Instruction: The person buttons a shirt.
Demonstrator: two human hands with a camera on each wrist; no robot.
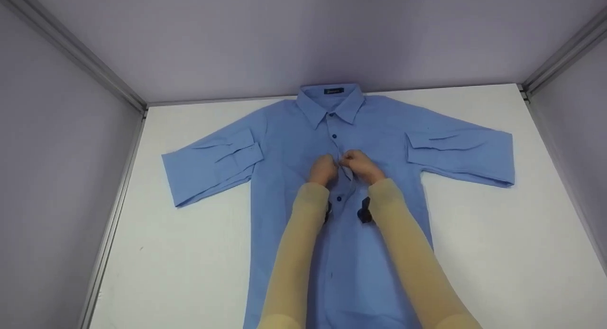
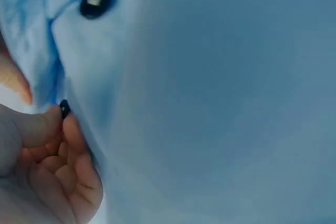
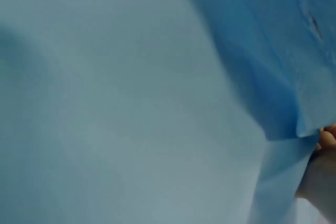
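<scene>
A blue long-sleeved button-up shirt lies front up, its collar at the far end and both sleeves folded back. My left hand is at the chest by the front opening. In the left wrist view its thumb and finger pinch a small dark button. My right hand pinches the lifted edge of the other front panel beside it. The right wrist view shows a buttonhole in that panel; the right fingertips are mostly hidden there. Another dark button shows bare below the hands.
The shirt lies on a white table. Grey panels enclose the back and both sides. Dark buttons at the collar and just below it are visible. Dark wrist devices sit under the yellow sleeves.
</scene>
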